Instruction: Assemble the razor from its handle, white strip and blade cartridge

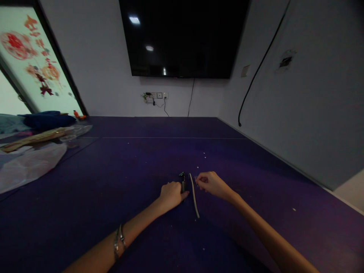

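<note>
My left hand (171, 195) is closed round a slim dark tool (183, 185) with a short crosswise head at its far end, like a razor or peeler; its exact kind I cannot make out. The thumb points right, toward a pale, thin, slightly curved strip or cord (193, 195) lying lengthwise on the purple surface between my hands. Just right of the strip, my right hand (209, 183) is pinched shut, with a tiny pale or clear bit at the fingertips, too small to name.
Small white scraps (204, 153) dot the purple surface (127, 167). Clear plastic wrapping (36, 163) and dark blue cloth (51, 120) lie at the left. Ahead, a television (184, 38) hangs above wall sockets (156, 95); a black cable (261, 62) runs down the right wall.
</note>
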